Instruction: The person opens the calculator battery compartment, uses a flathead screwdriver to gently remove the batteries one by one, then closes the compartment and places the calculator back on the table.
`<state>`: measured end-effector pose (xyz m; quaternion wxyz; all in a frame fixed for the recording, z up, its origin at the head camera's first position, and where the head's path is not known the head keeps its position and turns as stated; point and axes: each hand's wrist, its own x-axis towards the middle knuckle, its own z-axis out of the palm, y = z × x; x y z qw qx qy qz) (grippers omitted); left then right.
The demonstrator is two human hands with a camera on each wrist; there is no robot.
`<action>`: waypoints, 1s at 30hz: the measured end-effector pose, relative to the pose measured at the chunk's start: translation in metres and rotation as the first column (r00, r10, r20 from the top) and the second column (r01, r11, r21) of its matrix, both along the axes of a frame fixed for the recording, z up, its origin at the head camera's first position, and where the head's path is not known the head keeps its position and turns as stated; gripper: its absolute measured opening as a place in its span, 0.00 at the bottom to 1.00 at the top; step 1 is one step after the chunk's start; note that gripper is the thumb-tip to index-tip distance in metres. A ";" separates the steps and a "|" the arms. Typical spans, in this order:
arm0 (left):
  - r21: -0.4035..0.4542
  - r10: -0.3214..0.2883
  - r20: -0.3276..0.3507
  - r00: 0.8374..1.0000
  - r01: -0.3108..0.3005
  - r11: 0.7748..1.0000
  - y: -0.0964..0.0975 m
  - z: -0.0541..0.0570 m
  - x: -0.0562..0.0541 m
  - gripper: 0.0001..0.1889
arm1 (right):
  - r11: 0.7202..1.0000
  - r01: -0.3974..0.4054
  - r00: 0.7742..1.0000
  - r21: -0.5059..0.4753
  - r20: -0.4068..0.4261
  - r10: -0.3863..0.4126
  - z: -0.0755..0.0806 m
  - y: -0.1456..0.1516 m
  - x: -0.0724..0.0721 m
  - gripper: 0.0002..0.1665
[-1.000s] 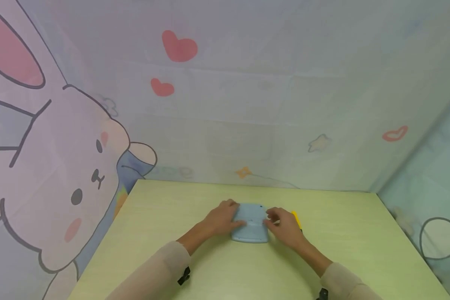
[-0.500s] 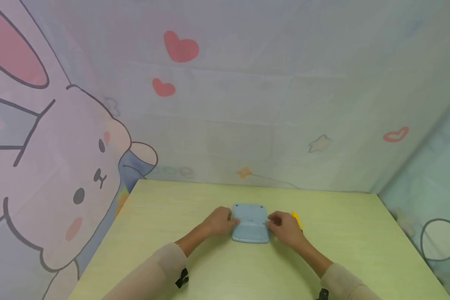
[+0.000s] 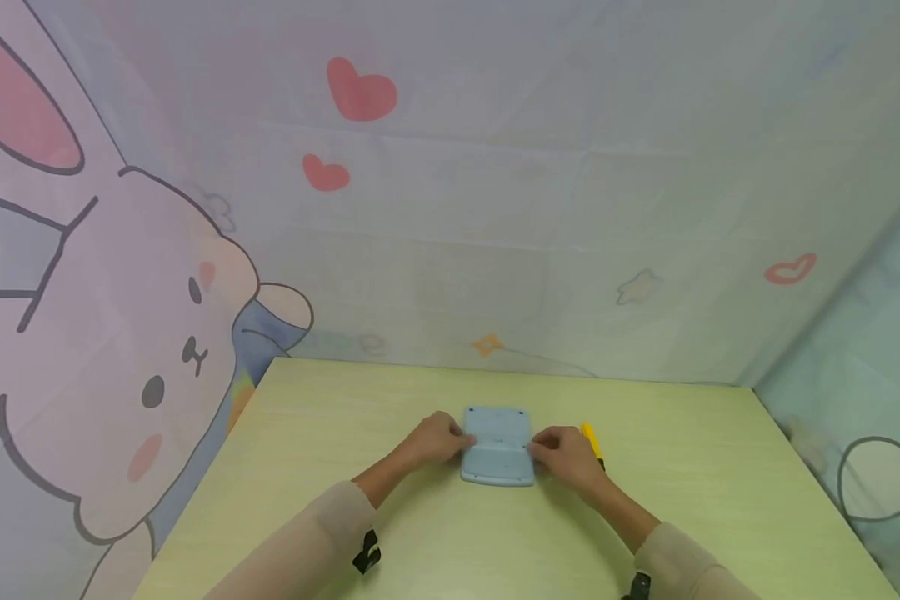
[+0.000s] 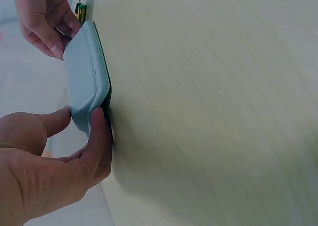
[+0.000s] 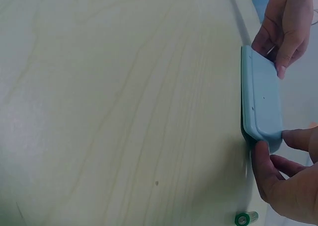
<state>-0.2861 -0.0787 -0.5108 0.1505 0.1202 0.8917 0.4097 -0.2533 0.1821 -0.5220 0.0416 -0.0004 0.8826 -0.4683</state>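
A light-blue calculator (image 3: 497,462) lies face down on the table, its plain back with small dark feet turned up. At its left edge, my left hand (image 3: 433,438) grips the side. The left wrist view shows the thumb of the left hand (image 4: 54,171) on the back and the fingers curled at the rim of the calculator (image 4: 82,74). My right hand (image 3: 567,457) pinches the opposite edge. In the right wrist view, the thumb and fingers of the right hand (image 5: 293,181) bracket the near end of the calculator (image 5: 266,97). Its front face is hidden.
Just beyond my right hand lies a yellow-handled tool (image 3: 592,440), partly covered by the hand. A small green-ended cylinder, like a battery (image 5: 244,218), lies near the right hand. The pale wooden table (image 3: 682,500) meets a printed cloth backdrop (image 3: 555,208) at its far edge.
My left hand has drawn back from over the calculator's back to its left edge. The right hand has shifted slightly and now pinches the right edge. The calculator has barely moved.
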 end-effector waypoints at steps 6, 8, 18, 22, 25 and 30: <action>0.057 0.035 0.063 0.997 -0.039 0.998 -0.003 0.000 -0.002 0.20 | 0.999 0.008 1.000 -0.033 0.028 -0.007 0.001 -0.004 -0.002 0.12; 0.072 0.049 0.083 0.995 -0.054 0.996 -0.004 0.000 -0.003 0.20 | 0.999 0.009 0.999 -0.039 0.033 -0.008 0.001 -0.005 -0.002 0.12; 0.130 0.097 0.083 0.992 -0.108 0.986 -0.006 0.010 -0.006 0.20 | 0.980 0.060 0.993 -0.191 0.109 -0.040 0.009 -0.009 -0.001 0.19; 0.162 0.124 0.066 0.990 -0.133 0.978 -0.005 0.015 -0.005 0.21 | 0.962 0.081 0.991 -0.260 0.120 -0.051 0.015 -0.011 0.000 0.20; 0.197 0.139 0.039 0.990 -0.144 0.970 -0.003 0.018 -0.004 0.20 | 0.956 0.095 0.991 -0.279 0.116 -0.065 0.021 -0.012 0.001 0.22; 0.253 0.156 0.005 0.988 -0.153 0.955 -0.001 0.020 -0.001 0.20 | 0.947 0.128 0.989 -0.294 0.110 -0.100 0.024 -0.014 0.001 0.24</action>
